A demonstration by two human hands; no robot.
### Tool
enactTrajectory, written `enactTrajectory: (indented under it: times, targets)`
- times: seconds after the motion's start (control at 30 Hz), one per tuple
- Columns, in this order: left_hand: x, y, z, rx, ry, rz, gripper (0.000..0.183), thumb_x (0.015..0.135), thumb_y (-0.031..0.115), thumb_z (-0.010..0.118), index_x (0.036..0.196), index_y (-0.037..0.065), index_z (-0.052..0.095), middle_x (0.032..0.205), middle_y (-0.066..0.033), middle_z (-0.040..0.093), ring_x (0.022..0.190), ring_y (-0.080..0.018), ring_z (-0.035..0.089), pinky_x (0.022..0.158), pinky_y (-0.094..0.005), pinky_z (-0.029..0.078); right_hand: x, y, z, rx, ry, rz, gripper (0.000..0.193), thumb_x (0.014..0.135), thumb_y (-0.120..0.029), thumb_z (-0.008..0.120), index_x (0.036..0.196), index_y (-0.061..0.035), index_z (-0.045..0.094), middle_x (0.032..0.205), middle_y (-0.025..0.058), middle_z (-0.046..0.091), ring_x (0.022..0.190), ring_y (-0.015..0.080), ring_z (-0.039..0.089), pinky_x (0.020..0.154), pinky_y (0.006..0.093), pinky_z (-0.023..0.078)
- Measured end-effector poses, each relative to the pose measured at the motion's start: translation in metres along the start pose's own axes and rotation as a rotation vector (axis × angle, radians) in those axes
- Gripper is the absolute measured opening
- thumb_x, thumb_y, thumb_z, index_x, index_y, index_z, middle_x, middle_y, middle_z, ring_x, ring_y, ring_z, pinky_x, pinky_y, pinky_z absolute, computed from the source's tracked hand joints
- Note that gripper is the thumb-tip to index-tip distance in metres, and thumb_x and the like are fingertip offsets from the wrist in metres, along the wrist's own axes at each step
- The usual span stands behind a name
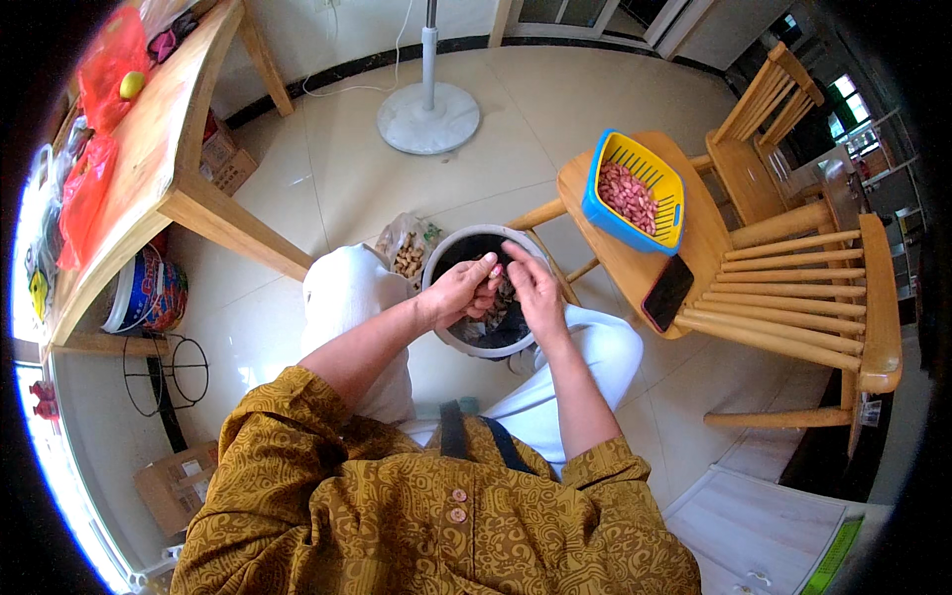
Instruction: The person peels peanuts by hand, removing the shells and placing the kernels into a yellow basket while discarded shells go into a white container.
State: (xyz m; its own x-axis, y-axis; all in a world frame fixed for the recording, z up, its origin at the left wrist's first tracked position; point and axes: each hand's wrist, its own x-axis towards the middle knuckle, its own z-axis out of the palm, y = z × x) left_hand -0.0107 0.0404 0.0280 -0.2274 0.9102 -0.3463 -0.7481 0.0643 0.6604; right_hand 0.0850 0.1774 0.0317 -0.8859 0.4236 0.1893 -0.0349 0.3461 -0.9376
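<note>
One small, pinkish-red peanut is pinched in the left fingers.

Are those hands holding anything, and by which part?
The left hand holds a pinkish thing, seemingly a peanut, between thumb and fingers; the part gripped is too small to tell. Whether the right hand holds anything is unclear.

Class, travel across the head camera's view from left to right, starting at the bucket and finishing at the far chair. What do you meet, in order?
Bucket → bag of peanuts → left hand → right hand → basket → far chair.
</note>
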Motion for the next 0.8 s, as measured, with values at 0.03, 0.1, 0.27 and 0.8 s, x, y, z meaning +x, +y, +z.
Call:
enactTrajectory:
  times: [0.03,0.1,0.27,0.8]
  targets:
    - [0.000,-0.002,-0.001,0.003,0.020,0.000,0.039,0.097,0.047,0.035,0.075,0.016,0.043,0.062,0.0069,0.029,0.051,-0.0063,0.026,0.043,-0.0211,0.019,-0.001,-0.003,0.004,0.054,-0.042,-0.069,0.028,0.088,-0.013,0.060,0.115,-0.0059,0.061,0.075,0.0021,0.050,0.068,0.0108,0.046,0.063,0.0259,0.041]
    - [0.001,-0.003,0.000,0.017,0.051,-0.006,0.040,0.097,0.048,0.035,0.075,0.016,0.043,0.062,0.0070,0.029,0.051,-0.0060,0.027,0.044,-0.0210,0.019,-0.003,-0.007,0.008,0.074,-0.037,-0.014,0.019,0.086,-0.012,0.064,0.104,-0.0045,0.066,0.075,0.0004,0.053,0.066,0.0084,0.048,0.060,0.0233,0.041]
    - [0.002,-0.003,0.001,0.027,0.075,-0.004,0.041,0.097,0.048,0.034,0.074,0.015,0.042,0.062,0.0071,0.031,0.051,-0.0054,0.027,0.043,-0.0208,0.020,-0.006,-0.021,0.009,0.022,0.022,-0.035,0.014,0.085,-0.012,0.065,0.097,-0.0037,0.067,0.075,-0.0022,0.054,0.066,0.0053,0.046,0.058,0.0199,0.037]
    - [0.002,-0.003,0.003,0.010,0.083,-0.010,0.038,0.098,0.041,0.039,0.075,0.012,0.046,0.063,0.0052,0.037,0.050,-0.0050,0.030,0.043,-0.0189,0.022,-0.008,-0.001,0.020,0.791,0.073,0.393,0.011,0.094,-0.021,0.052,0.094,-0.0095,0.054,0.076,-0.0050,0.050,0.064,0.0030,0.044,0.056,0.0200,0.036]
